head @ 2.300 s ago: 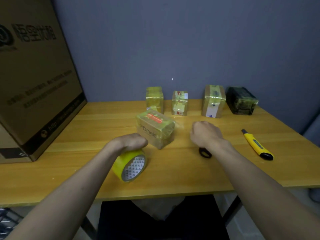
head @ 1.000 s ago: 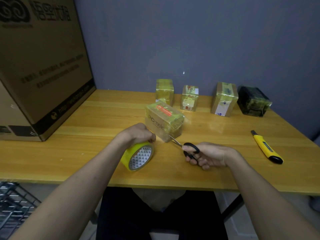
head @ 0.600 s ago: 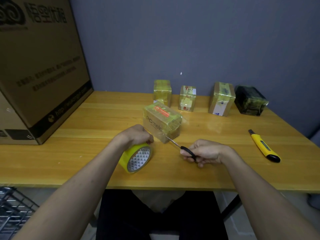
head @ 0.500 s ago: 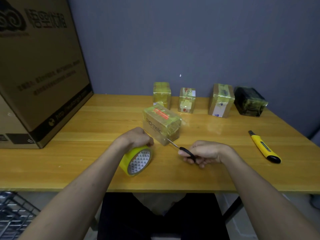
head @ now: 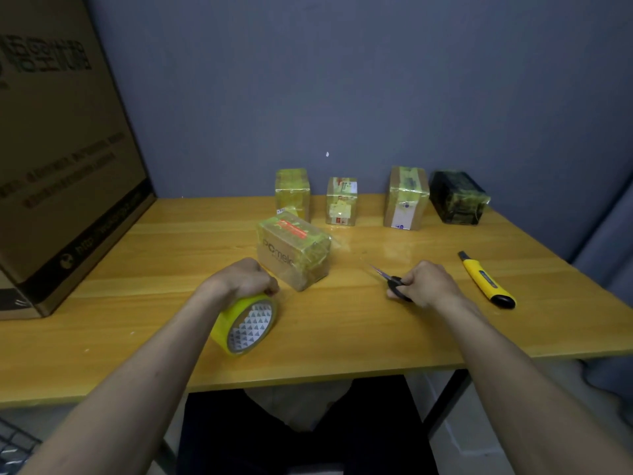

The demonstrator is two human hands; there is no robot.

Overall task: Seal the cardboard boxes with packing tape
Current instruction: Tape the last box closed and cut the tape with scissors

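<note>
Left hand (head: pixel 245 277) curls over the top of the yellow tape roll (head: pixel 245 325), gripping it; the roll stands on edge on the wooden table (head: pixel 342 330), its patterned core facing the camera. Right hand (head: pixel 430 284) is closed around the black handles of the scissors (head: pixel 390 281), blades pointing up-left toward the taped box, tips well short of it. Blades look close together.

The taped cardboard box (head: pixel 294 253), with a red label on top and glossy yellow-tinted tape over it, sits just beyond the left hand, turned at an angle, between the two hands and closer to the left. A loose flap of clear tape sticks out at its right side.

Along the back edge by the wall: small taped box (head: pixel 293 192), second small box (head: pixel 341 200) with stickers, taller brown box (head: pixel 406 197) with a white label, and a dark wrapped box (head: pixel 459 197) far right. All stand apart from each other.

Yellow utility knife (head: pixel 486 281) lies right of the right hand, not touching it. Large brown carton (head: pixel 61 159) takes up the left side of the table, leaning over the near-left area. Wire rack corner at bottom left, blurred.
</note>
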